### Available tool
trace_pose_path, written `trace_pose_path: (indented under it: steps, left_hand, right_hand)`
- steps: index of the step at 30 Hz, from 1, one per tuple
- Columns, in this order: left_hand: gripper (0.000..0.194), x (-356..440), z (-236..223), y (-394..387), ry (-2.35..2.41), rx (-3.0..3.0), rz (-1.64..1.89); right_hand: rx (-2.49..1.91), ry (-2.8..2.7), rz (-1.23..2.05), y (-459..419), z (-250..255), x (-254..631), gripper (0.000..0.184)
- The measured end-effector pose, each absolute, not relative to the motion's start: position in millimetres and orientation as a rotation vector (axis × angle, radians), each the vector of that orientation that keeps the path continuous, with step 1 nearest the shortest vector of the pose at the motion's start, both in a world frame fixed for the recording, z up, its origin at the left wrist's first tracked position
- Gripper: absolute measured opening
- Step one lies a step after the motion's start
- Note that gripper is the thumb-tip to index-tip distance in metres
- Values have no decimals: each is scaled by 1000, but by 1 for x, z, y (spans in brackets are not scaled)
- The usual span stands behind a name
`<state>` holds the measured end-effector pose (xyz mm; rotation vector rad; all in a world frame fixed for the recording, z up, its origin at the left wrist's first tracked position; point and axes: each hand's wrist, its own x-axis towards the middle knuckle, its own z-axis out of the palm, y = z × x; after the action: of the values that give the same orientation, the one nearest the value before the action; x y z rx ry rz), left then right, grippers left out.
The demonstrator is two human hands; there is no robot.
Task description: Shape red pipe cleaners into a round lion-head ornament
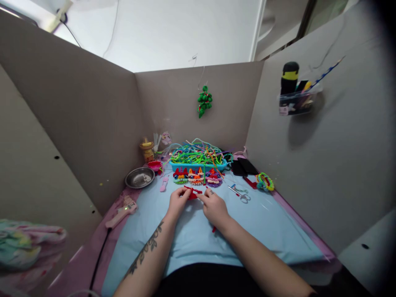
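My left hand [178,203] is closed, its thumb and fingertips pinching the left end of a bent red pipe cleaner [193,195]. My right hand [215,209] has its fingers curled, with the index finger and thumb at the right side of the same red piece. A short red end shows below the right wrist. Just beyond the hands, three colourful pipe-cleaner pieces [196,176] stand in a row. They lean near a blue tray [198,166] heaped with loose pipe cleaners [198,153] in many colours.
Scissors [241,195] lie to the right, near coiled pipe cleaners [265,181] and dark phones [245,166]. On the left are a metal bowl [140,178] of small white bits and a pink glue gun [121,214] with a cord. Grey partitions [173,103] surround the table.
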<state>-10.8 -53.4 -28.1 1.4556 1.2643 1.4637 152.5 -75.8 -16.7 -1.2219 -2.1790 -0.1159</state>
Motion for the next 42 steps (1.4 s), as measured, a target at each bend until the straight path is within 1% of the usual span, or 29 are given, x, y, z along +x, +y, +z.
trace_pose_path:
  steps: [6,11,15,19,22,31,34,37,40,42]
  left_hand:
    - [28,-11,-27,-54,1221,1435,1412]
    - [29,-11,-29,-53,1177,1422,1386]
    - [29,-11,-33,-51,1199,1449,1381]
    - [23,-8,-30,-54,1165,1474,1344]
    - [22,-8,-28,-57,1133,1497,1297]
    - [21,-6,-27,-58,1109,1656,1243]
    - [22,-4,-25,-60,1149,1666,1275]
    - [22,-3,-23,-61,1182,1629,1315]
    - [19,-4,-22,-61,1197,1581,1360]
    - [18,-5,-21,-60,1199,1555,1381]
  right_hand:
    - [-1175,-2045,-14,-75,-17,172,41]
    - [-1299,-1975,-28,-67,-12,186,38]
    - [-1323,-2018,-101,-70,-4,181,29]
    - [-1146,-2046,36,-73,-3,168,18]
    - [-1106,-2007,115,-69,-7,162,12]
    - [-1128,-1952,154,-66,-15,156,12]
    - [-1097,-1954,179,-67,-18,153,12]
    - [-1092,-1915,220,-69,-20,151,6]
    - [-1107,-1866,238,-71,-23,151,16]
    - [-1111,-1848,246,-71,-26,151,16]
